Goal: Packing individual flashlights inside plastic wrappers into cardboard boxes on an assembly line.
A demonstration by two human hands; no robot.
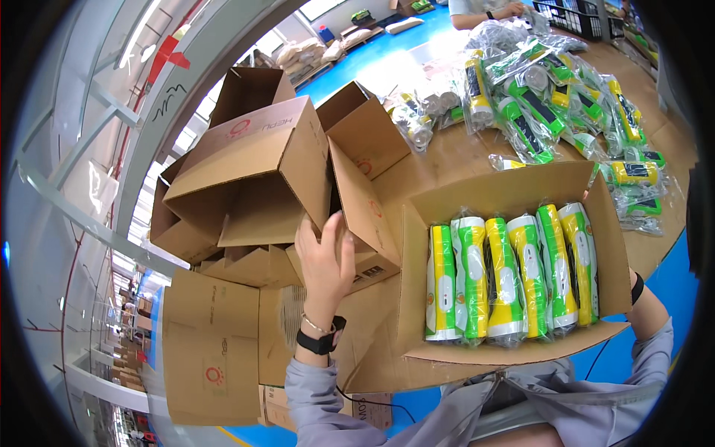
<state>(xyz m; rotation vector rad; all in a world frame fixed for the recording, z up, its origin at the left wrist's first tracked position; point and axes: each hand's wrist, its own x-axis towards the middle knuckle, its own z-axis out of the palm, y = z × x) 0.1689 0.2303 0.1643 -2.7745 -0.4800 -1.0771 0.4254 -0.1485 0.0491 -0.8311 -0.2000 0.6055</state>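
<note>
Obs.: open cardboard box [417, 328] sits at the near table edge, against the person's body. One row of six bagged yellow-green-white flashlights [512, 274] stands packed side by side across its floor, the left side about flush with the left wall.

Left hand [325, 257]: raised, fingers loosely spread, palm away from the camera, fingertips touching the lower edge of a flap on the stack of empty cartons [253, 186] heaped to the left. It grips nothing; the contact is light, on cardboard only.

Right hand: hidden behind the box's right wall. Only the grey sleeve [655, 335] and a dark wristband show, so I cannot tell whether it is open or closed; it probably steadies the box from outside.

More bagged flashlights lie in a loose pile [551, 97] on the wooden table [462, 160], beyond the box's far flap. Another person's forearm [484, 11] shows at the top edge, well apart.

Judgement on technique: the carton stack leans and its flaps overlap. Take one carton by a firm outer flap near a corner, not the loose inner one, and draw it clear without dragging its neighbours. Keep the filled box level against the body, since the row stands upright and could tip toward the near flap. Watch the flap nearest the box; it overlaps the left wall.
</note>
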